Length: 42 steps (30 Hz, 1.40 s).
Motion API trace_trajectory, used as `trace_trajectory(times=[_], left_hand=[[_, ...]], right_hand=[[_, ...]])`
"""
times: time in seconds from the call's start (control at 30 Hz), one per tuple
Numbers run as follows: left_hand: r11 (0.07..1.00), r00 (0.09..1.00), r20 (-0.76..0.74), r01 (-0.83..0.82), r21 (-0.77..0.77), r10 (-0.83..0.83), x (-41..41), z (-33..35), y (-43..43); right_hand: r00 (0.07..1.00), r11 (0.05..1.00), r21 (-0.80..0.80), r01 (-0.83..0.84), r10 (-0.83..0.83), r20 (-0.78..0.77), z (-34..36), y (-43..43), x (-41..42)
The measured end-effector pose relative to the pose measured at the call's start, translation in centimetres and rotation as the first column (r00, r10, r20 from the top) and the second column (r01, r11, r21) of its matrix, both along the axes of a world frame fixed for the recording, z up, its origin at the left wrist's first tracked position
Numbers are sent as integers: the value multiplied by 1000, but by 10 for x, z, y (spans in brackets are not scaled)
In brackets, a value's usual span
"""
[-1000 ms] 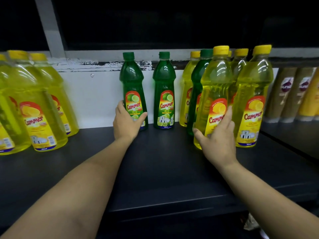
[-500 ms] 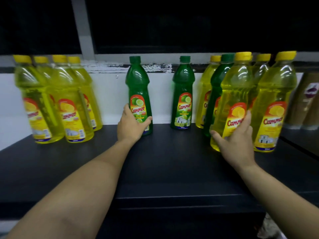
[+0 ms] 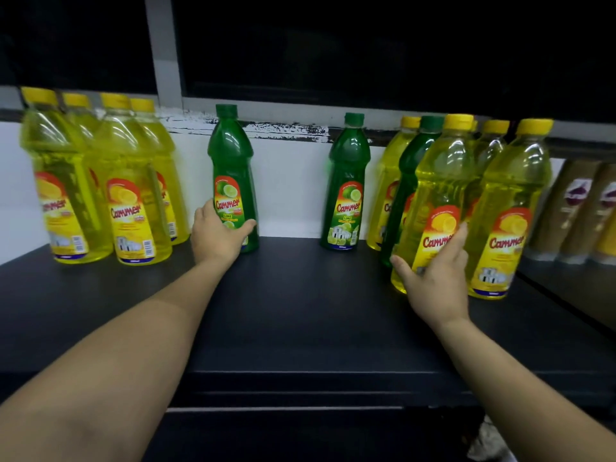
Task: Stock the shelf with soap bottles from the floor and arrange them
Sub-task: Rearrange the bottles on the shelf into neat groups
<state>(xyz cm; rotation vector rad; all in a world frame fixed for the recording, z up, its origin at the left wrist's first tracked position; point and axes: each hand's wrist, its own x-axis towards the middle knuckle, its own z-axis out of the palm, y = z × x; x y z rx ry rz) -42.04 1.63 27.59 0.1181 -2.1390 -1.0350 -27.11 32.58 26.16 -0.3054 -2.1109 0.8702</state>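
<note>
On the dark shelf (image 3: 300, 311), we hold two soap bottles at once. Our left grip (image 3: 216, 235) is clamped on the lower body of a green lime bottle (image 3: 231, 168), thumb across the front below the label and fingers round its left side. The bottle stands upright near the shelf's back edge, left of the middle. Just to its left is a cluster of yellow lemon bottles (image 3: 130, 195), blurred, toward the shelf's left end.

Our right grip (image 3: 433, 281) is clamped on a front yellow bottle (image 3: 440, 195), thumb on its lower left side and fingers reaching up over the label. This bottle stands nearer the front edge than its neighbours, toward the right end. A second yellow bottle (image 3: 510, 201) stands just beside it on the right. A dark green bottle (image 3: 411, 168) and more yellow ones are crowded behind.

Between our two arms, a lone green bottle (image 3: 348, 181) stands upright against the white back wall (image 3: 290, 181). Brown bottles (image 3: 573, 208) line the adjoining shelf at far right.
</note>
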Motion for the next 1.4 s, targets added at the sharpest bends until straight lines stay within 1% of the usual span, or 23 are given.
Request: trace_trajectory(times=[0.1, 0.27, 0.5, 0.67, 0.73, 0.83, 0.9, 0.93, 1.0, 1.07, 1.13, 1.23, 1.3, 1.4], left_hand=[[1000, 1000, 11, -15, 19, 15, -10, 2, -2], [1000, 1000, 15, 1, -9, -1, -25, 1, -10], [1000, 1000, 26, -2, -6, 2, -18, -3, -6], [1000, 994, 107, 5, -18, -3, 0, -9, -6], [999, 995, 95, -9, -38, 12, 18, -8, -5], [996, 1000, 14, -4, -86, 5, 52, -6, -2], [988, 998, -21, 64, -144, -67, 73, -7, 0], [980, 993, -11, 115, -162, -119, 83, -8, 2], [955, 965, 78, 258, -149, -249, 101, -10, 8], [904, 899, 204, 414, -107, -388, 117, -10, 15], [854, 831, 264, 518, -52, -489, 131, -9, 22], [814, 782, 233, 572, 98, -578, 149, -6, 36], [772, 747, 198, 608, 185, -635, 155, -6, 44], [711, 681, 203, 669, 218, -703, 165, -6, 51]], right_hand=[[1000, 1000, 1, 1, -1, 1, 0, 1, -2], [1000, 1000, 9, 14, -14, 1, 0, 1, -3], [1000, 1000, -1, 22, -22, 5, -1, 2, -2], [1000, 999, -49, 10, -8, 28, 1, 1, 3], [999, 997, -83, -4, 8, 47, 5, -1, 7], [997, 992, -126, -16, 25, 70, 12, -4, 15], [996, 990, -143, -19, 32, 88, 14, -6, 20], [994, 989, -144, -20, 34, 101, 14, -7, 22], [991, 990, -135, -34, 50, 122, 14, -10, 26], [986, 989, -133, -72, 90, 138, 14, -13, 30], [976, 985, -132, -112, 134, 170, 12, -15, 35], [964, 974, -156, -164, 192, 184, 10, -19, 42], [955, 960, -191, -206, 240, 176, 11, -25, 47], [921, 926, -211, -312, 349, 171, 11, -37, 56]])
